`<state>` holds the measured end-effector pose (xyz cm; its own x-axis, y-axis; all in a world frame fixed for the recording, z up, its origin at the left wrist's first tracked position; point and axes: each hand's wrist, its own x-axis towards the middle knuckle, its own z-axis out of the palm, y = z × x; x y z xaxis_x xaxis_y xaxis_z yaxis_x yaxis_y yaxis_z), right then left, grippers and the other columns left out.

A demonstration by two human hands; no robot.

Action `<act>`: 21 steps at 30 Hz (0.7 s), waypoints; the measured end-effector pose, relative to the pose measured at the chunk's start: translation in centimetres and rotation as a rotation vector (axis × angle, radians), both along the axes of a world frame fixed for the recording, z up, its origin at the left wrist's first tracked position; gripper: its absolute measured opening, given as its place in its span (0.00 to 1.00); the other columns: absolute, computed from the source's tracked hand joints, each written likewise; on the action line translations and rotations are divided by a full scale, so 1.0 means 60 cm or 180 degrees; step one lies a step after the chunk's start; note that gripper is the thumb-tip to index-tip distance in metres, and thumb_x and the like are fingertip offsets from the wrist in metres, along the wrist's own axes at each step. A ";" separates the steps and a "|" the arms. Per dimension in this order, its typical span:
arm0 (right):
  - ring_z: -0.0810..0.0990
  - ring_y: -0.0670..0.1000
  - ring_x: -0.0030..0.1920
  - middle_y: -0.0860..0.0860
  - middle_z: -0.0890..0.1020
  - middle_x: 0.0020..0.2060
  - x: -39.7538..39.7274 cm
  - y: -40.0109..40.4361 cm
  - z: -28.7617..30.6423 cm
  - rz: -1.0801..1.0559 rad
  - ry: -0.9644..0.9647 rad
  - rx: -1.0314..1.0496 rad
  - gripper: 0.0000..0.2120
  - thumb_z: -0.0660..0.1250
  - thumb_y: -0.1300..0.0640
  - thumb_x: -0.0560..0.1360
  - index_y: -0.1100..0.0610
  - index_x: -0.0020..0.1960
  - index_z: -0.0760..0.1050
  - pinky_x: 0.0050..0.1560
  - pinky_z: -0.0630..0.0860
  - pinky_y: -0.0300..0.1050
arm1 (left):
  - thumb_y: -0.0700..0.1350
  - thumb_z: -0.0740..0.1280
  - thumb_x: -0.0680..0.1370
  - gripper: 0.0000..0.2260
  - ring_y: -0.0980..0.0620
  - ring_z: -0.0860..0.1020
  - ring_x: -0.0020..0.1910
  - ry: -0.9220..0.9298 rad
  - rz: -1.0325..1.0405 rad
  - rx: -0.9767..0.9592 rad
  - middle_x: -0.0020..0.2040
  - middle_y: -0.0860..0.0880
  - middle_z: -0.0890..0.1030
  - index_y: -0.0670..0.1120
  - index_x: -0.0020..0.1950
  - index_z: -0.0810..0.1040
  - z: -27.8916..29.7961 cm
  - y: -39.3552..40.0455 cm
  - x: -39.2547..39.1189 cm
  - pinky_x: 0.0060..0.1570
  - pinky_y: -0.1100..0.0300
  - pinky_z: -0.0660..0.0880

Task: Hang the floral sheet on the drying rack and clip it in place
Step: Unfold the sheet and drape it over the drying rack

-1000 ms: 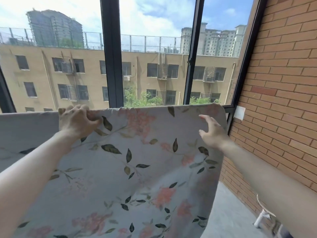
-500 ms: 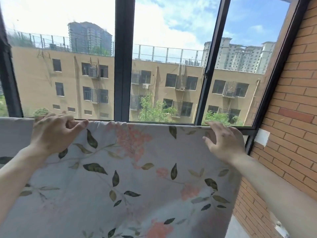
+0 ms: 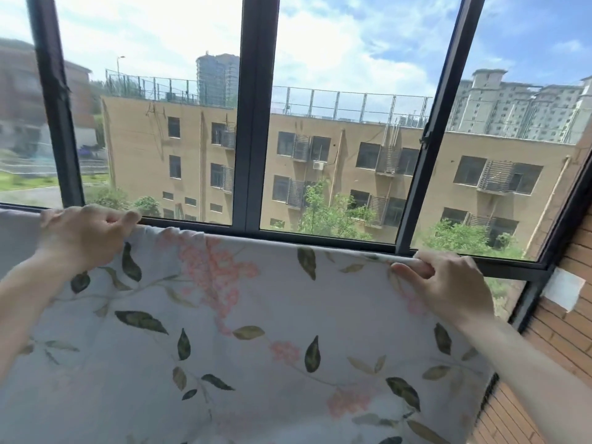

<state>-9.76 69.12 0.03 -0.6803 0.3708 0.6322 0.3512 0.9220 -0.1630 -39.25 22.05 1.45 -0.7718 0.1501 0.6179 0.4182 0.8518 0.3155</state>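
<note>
Left hand [image 3: 84, 235] curled over the top edge of the floral sheet [image 3: 256, 331], gripping the fabric; right hand [image 3: 448, 285] likewise grasping the same edge, fingers folded over it. Sheet stretched taut between both hands and hanging down below them, pale with pink blossoms and dark leaves. Beyond the knuckles, a dark-framed window [image 3: 256, 123]; beside the right wrist, a brick wall [image 3: 570, 315].

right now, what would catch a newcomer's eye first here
The floral sheet fills the lower half of the view, its top edge gripped by the left hand and the right hand. Behind it, the dark-framed window shows a tan apartment block under bright sky.
</note>
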 end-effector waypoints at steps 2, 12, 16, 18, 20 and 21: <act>0.76 0.54 0.39 0.41 0.73 0.30 -0.001 -0.009 0.000 0.0158 0.0047 0.0070 0.28 0.54 0.19 0.73 0.42 0.34 0.66 0.42 0.77 0.53 | 0.71 0.49 0.75 0.30 0.50 0.77 0.37 -0.0011 -0.0343 -0.0133 0.31 0.51 0.80 0.50 0.35 0.78 0.009 0.057 0.057 0.45 0.51 0.69; 0.81 0.37 0.38 0.33 0.82 0.35 0.049 0.098 0.014 0.1092 0.0458 -0.0362 0.14 0.66 0.32 0.76 0.40 0.44 0.81 0.40 0.79 0.43 | 0.69 0.50 0.79 0.24 0.52 0.74 0.42 0.0547 -0.0814 -0.0325 0.35 0.57 0.76 0.53 0.35 0.68 -0.031 0.411 0.262 0.57 0.51 0.67; 0.70 0.45 0.24 0.44 0.71 0.21 0.071 0.157 -0.004 0.1236 0.0452 -0.0750 0.29 0.63 0.27 0.76 0.51 0.32 0.70 0.28 0.69 0.45 | 0.66 0.51 0.79 0.29 0.51 0.74 0.35 0.0585 -0.0307 -0.0188 0.26 0.54 0.74 0.48 0.28 0.68 -0.031 0.438 0.262 0.56 0.50 0.69; 0.66 0.46 0.23 0.44 0.67 0.20 0.066 0.140 -0.005 0.1535 0.0478 -0.1103 0.28 0.68 0.32 0.75 0.51 0.29 0.65 0.26 0.63 0.40 | 0.64 0.51 0.79 0.30 0.51 0.74 0.30 0.0529 -0.0135 -0.0153 0.23 0.51 0.73 0.46 0.25 0.69 -0.025 0.422 0.250 0.56 0.52 0.70; 0.63 0.45 0.23 0.42 0.66 0.20 0.063 0.122 -0.002 0.1861 0.0439 -0.1451 0.28 0.71 0.36 0.74 0.51 0.27 0.62 0.25 0.60 0.38 | 0.61 0.53 0.78 0.29 0.50 0.72 0.27 0.0473 0.0003 -0.0119 0.21 0.50 0.71 0.45 0.24 0.69 -0.020 0.405 0.249 0.51 0.54 0.69; 0.62 0.45 0.24 0.42 0.65 0.20 0.058 0.113 -0.003 0.2007 0.0404 -0.1582 0.29 0.71 0.36 0.74 0.51 0.28 0.61 0.26 0.60 0.39 | 0.60 0.54 0.78 0.28 0.49 0.71 0.25 0.0438 0.0040 -0.0104 0.20 0.49 0.70 0.44 0.23 0.68 -0.018 0.392 0.250 0.46 0.55 0.69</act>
<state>-6.28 75.89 -0.16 -0.7892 0.1994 0.5808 -0.2589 0.7496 -0.6091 -24.22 45.56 0.37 -0.6821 0.1629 0.7129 0.4449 0.8661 0.2279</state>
